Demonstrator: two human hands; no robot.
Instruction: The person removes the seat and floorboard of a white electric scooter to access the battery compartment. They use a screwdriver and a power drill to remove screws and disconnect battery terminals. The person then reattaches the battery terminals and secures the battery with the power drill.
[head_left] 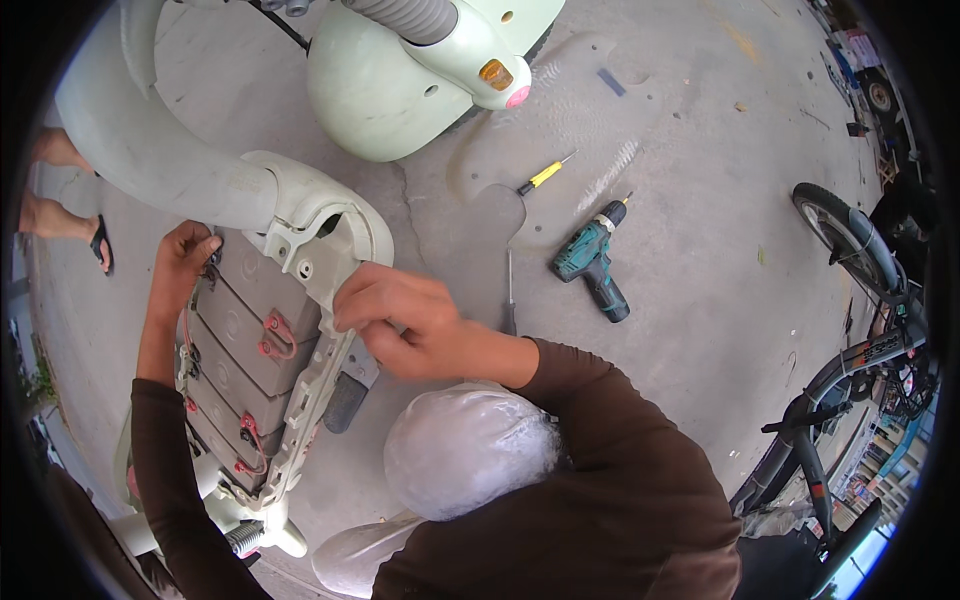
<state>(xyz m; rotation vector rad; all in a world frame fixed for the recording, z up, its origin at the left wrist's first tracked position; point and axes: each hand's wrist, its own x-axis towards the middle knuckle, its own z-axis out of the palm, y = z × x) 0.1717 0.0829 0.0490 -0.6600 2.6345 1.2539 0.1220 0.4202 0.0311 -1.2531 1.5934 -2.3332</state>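
Note:
A pale green electric scooter (pixel 165 170) stands at my left, its floor compartment uncovered. Inside sits a row of several grey batteries (pixel 245 325), joined by short leads with red terminal covers (pixel 279 337). My left hand (pixel 186 256) is at the compartment's far left corner, thumb and fingers pinched at a small dark piece by the wiring (pixel 212 258). Across from it, my right hand (pixel 405 318) has its fingers curled together at the pale compartment rim (pixel 318 275); whatever lies between those fingertips is hidden.
Right of the scooter, a teal cordless drill (pixel 592 255), a yellow-handled screwdriver (pixel 547 175) and a dark-handled screwdriver (pixel 510 300) lie on concrete. A black bicycle (pixel 840 370) stands at the far right. Another person's legs (pixel 60 215) show at the left.

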